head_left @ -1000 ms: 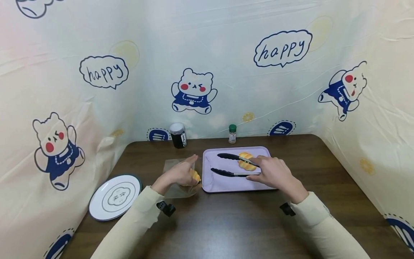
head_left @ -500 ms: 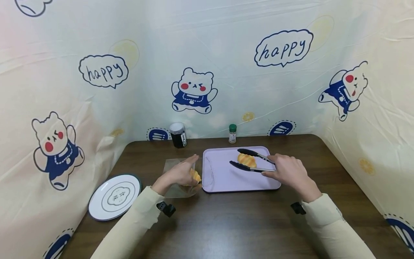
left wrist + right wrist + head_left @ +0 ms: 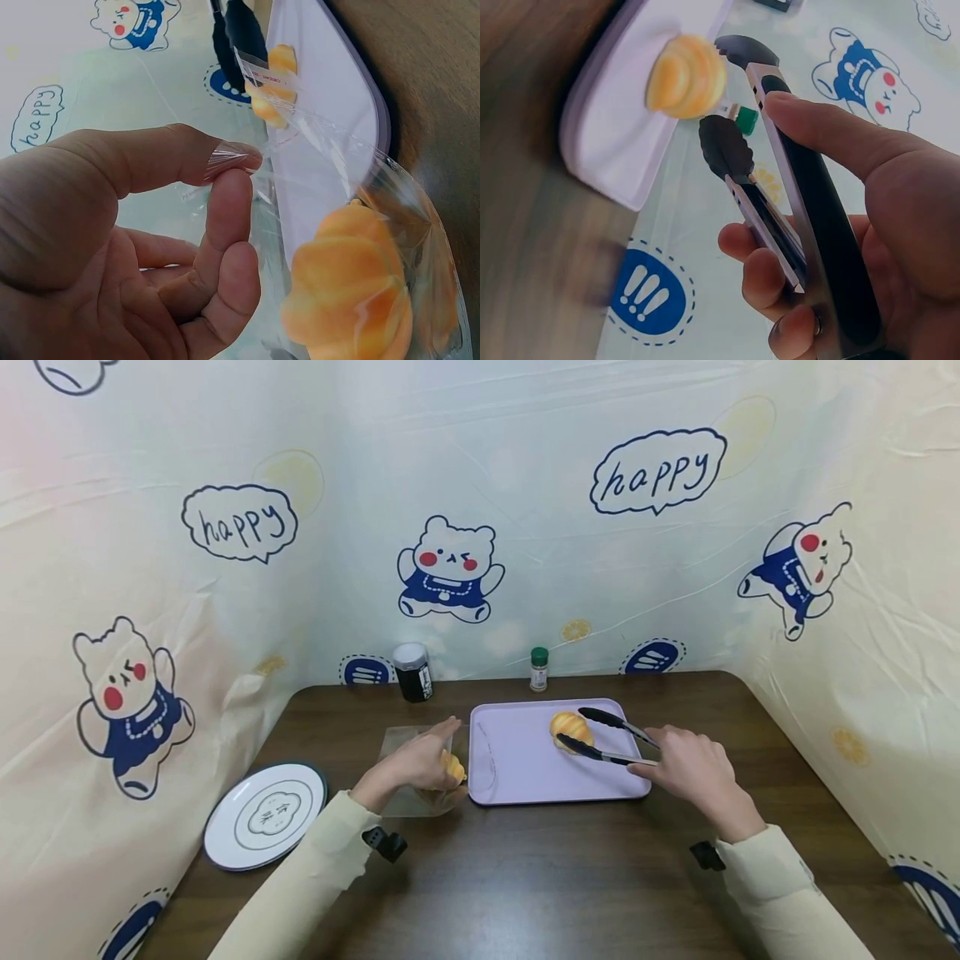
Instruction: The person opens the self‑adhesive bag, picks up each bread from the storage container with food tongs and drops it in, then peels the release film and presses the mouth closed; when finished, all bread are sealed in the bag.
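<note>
My left hand (image 3: 420,762) pinches the edge of a clear plastic bag (image 3: 431,225) between thumb and forefinger. Inside the bag lies a golden bread roll (image 3: 349,289), partly covered by the hand in the head view. My right hand (image 3: 693,766) grips a pair of tongs (image 3: 814,217) with black scalloped tips, its thumb along one arm. The tong arms are spread, and their tips stand at the right side of a second bread roll (image 3: 570,728). That roll sits on a lilac tray (image 3: 525,777), toward its back right.
A white plate (image 3: 262,817) with a dark rim is at the left of the brown table (image 3: 525,877). Behind the tray stand a dark jar with a grey lid (image 3: 413,673) and a small green-capped bottle (image 3: 539,670). A printed cloth (image 3: 525,485) hangs around the table.
My right hand has moved to the right with the tongs, whose tips went from left of the roll on the tray to its right side. The left hand and bag have stayed put.
</note>
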`<state>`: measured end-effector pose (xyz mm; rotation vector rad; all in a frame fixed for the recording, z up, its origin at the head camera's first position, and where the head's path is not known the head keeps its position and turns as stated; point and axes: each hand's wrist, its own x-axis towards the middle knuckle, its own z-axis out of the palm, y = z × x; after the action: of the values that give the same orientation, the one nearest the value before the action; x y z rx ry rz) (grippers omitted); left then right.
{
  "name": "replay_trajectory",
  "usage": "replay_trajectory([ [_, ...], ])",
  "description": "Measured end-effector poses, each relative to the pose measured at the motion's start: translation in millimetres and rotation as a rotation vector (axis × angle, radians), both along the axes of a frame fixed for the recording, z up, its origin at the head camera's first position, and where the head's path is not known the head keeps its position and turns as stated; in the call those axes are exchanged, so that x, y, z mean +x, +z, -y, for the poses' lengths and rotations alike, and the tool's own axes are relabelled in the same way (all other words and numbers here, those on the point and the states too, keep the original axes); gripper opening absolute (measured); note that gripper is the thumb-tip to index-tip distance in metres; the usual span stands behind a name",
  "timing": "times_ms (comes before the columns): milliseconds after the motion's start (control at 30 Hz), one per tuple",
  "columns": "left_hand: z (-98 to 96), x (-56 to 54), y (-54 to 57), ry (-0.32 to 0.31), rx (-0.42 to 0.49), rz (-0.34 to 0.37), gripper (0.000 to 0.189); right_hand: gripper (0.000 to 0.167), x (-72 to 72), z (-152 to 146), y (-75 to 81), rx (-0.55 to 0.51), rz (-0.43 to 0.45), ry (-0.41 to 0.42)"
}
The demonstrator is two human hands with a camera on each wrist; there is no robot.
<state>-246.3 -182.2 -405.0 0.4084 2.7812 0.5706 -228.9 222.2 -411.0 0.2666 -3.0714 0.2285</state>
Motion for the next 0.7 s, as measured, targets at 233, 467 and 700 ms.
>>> replay_trajectory([
  [233,-0.6,-0.4,1.7,0.002,0.001,0.007,0.1,0.07,1.0,-6,-7.0,-0.001,0.031,-0.022],
  [467,-1.7,0.0,3.4,0.006,0.001,0.008,0.099,0.069,-0.7,-6,-12.7,-0.014,0.04,-0.02],
  [700,-1.6,2.0,4.5,-0.02,0.007,-0.01,0.1,0.068,0.7,-7,-13.9,0.005,0.015,0.0],
])
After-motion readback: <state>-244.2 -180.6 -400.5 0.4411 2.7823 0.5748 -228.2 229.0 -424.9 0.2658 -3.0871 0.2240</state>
